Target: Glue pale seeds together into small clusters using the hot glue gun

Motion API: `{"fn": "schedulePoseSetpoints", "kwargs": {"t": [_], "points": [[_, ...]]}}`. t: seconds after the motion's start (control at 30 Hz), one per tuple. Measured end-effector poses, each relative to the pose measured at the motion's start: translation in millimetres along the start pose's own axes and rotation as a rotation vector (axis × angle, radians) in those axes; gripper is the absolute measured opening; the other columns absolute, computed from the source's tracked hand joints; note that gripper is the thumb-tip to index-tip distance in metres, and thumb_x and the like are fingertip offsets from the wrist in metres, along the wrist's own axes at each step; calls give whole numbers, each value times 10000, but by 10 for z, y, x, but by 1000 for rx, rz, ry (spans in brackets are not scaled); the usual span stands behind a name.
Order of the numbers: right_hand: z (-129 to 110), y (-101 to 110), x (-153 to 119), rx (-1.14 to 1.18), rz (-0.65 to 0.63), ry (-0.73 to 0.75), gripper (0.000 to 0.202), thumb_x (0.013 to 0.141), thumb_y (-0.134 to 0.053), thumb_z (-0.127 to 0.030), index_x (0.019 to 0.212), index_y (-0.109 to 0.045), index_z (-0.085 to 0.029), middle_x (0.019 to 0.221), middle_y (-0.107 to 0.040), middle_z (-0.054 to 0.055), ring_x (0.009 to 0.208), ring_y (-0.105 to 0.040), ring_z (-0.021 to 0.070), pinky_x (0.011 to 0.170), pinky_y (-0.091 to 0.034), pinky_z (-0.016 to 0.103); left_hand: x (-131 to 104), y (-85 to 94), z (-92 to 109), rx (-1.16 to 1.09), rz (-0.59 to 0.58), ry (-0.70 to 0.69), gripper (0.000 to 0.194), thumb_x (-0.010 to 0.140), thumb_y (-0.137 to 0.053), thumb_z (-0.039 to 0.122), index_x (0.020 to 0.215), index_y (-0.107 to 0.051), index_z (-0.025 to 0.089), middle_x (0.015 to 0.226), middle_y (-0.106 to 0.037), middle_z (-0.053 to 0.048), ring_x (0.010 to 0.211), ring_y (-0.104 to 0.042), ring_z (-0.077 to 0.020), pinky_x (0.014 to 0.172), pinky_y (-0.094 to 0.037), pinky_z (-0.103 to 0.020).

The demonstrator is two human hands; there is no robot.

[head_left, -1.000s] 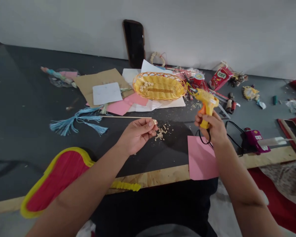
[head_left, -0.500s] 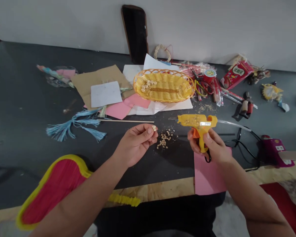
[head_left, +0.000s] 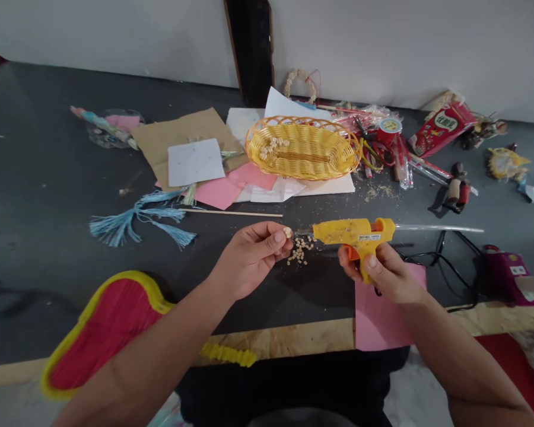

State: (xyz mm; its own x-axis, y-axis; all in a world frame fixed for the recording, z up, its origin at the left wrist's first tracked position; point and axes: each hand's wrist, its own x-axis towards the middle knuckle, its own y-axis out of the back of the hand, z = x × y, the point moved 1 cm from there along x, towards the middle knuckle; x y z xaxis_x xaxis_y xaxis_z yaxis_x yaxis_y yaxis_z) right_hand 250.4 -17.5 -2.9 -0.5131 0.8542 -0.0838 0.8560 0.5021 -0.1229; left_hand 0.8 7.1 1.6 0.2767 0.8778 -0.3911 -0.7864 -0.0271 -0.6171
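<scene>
Item, a yellow plastic glue gun (head_left: 345, 230) with a grey tapered nozzle (head_left: 300, 233) and an orange trigger (head_left: 352, 254): held level, nozzle toward the left; best kept so, with the wrist steady, the trigger squeezed lightly for one small bead, and the nozzle drawn off sideways to limit stringing. Item, a small, pale, knobbly piece (head_left: 287, 232): best offered with its bare face to the nozzle and the skin set well back, since the tip is probably hot. Position of the piece: at the very ends of the left hand's (head_left: 249, 258) fingers, pinched between thumb and forefinger, its outer side projecting beyond them; nozzle tip just beside it, contact not certain. Right hand (head_left: 394, 276): fingers wrapped about the gun's handle, forefinger side at the trigger; whether it is being pressed cannot be told. Item, a scatter of tiny pale cut bits (head_left: 299, 252), on the dark grey bench (head_left: 302, 302) just under the nozzle; drips would likely land there, so excess glue is better kept off them. Item, a square of pink paper (head_left: 385, 326), partly beneath the right hand, overhanging the bench edge.
</scene>
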Motion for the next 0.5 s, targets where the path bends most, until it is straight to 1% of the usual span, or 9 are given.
{"fn": "schedulePoseSetpoints", "kwargs": {"t": [0.1, 0.17, 0.3, 0.4, 0.5], "points": [[-21, -12, 14, -41, -38, -9, 361, 985, -449, -532, 1035, -621, -219, 724, -518, 15, 612, -447, 128, 541, -314, 280, -2, 0, -7, 2, -3, 3, 223, 588, -924, 262, 666, -748, 148, 593, -671, -10, 561, -587, -67, 564, -473, -152], [-21, -12, 16, -56, -39, -12, 374, 981, -448, -541, 1023, -623, -213, 719, -516, 14, 606, -444, 126, 535, -313, 277, -4, 1, -11, 1, -7, 2, 224, 586, -925, 260, 662, -746, 148, 601, -679, -11, 557, -586, -65, 566, -476, -155], [19, 3, 3, -51, 4, -15, 310, 985, -465, -501, 1054, -594, -227, 761, -542, 20, 621, -463, 129, 530, -323, 268, -2, 3, -16, -12, -11, -1, 219, 598, -919, 252, 669, -744, 142, 605, -684, -12, 561, -594, -68, 576, -494, -165], [46, 8, -4, -53, 6, -6, 297, 986, -470, -493, 1037, -592, -227, 811, -559, 28, 623, -466, 121, 531, -331, 264, 0, -1, -17, -19, -23, -7, 211, 611, -913, 242, 667, -740, 134, 619, -693, -17, 557, -594, -66, 570, -498, -165], [53, 4, -4, -40, 11, 5, 274, 988, -475, -480, 1017, -596, -236, 791, -558, 20, 625, -470, 121, 544, -345, 266, 0, -2, -17, -20, -33, -13, 209, 623, -906, 239, 655, -733, 126, 618, -690, -17, 556, -589, -62, 569, -497, -160]]}}
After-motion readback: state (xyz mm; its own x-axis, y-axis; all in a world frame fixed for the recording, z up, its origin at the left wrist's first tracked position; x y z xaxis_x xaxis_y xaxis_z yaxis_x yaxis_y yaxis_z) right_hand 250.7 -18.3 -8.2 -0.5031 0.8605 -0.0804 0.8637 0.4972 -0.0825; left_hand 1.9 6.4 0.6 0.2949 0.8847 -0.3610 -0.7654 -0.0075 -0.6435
